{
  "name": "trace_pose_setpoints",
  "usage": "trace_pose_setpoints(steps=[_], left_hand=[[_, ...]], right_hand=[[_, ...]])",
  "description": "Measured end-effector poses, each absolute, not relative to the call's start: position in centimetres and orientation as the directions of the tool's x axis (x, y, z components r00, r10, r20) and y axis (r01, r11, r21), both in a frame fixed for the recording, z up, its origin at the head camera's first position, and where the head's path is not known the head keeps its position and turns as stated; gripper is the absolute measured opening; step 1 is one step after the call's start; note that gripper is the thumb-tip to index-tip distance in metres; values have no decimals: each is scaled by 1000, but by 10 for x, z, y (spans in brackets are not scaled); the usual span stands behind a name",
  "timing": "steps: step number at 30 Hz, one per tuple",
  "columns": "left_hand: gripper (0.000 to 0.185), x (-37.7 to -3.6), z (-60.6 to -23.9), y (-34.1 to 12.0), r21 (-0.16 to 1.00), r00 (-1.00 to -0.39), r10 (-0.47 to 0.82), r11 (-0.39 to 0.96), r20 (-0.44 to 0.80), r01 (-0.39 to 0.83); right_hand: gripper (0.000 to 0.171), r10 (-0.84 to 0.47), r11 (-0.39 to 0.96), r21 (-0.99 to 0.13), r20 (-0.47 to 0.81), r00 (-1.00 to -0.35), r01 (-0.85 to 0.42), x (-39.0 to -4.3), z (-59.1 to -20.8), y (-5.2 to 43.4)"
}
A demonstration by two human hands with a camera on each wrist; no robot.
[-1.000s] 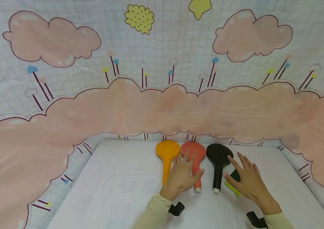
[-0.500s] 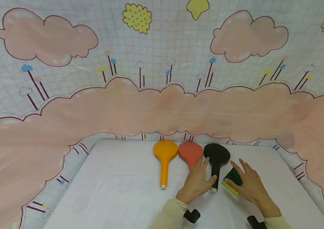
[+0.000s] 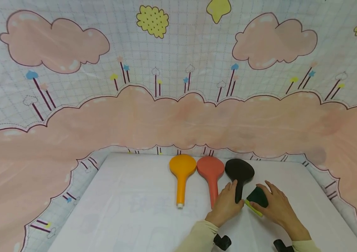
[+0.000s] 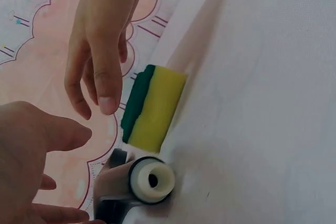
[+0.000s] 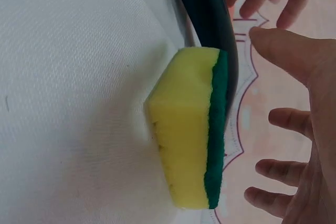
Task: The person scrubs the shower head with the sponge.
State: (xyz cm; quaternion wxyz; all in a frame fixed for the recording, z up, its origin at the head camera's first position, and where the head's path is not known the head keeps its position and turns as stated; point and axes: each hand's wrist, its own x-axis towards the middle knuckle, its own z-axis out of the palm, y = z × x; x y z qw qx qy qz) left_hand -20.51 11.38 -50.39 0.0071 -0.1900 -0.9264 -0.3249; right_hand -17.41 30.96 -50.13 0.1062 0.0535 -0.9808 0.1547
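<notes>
A black shower head (image 3: 239, 169) lies face down on the white table, its handle toward the person. My left hand (image 3: 225, 206) hovers at that handle, thumb and fingers spread on either side. In the left wrist view, a gap shows between the thumb and the hollow white handle end (image 4: 156, 181). Right of the handle lies a scouring sponge (image 3: 258, 196), green side up, with its yellow side (image 5: 181, 129) below. My right hand (image 3: 277, 207) is held over the sponge's right edge, fingers loosely spread and gripping nothing.
An orange shower head (image 3: 182, 166) and a red one (image 3: 210, 166) lie in a row left of the black one. Behind the white table (image 3: 128, 196) hangs a cloth printed with clouds. Each wrist wears a black camera.
My left hand has moved right, from over the red shower head to the black one's handle. The right hand has shifted slightly toward the person, near the sponge.
</notes>
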Motion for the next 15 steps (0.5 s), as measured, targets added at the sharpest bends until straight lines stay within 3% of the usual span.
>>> trace_pose_setpoints(steps=[15], left_hand=[[69,-210,-519,133,511,-948,275,798,162,319]], right_hand=[[80,-66,953,-282,172,-983,-113,-180,-513,318]])
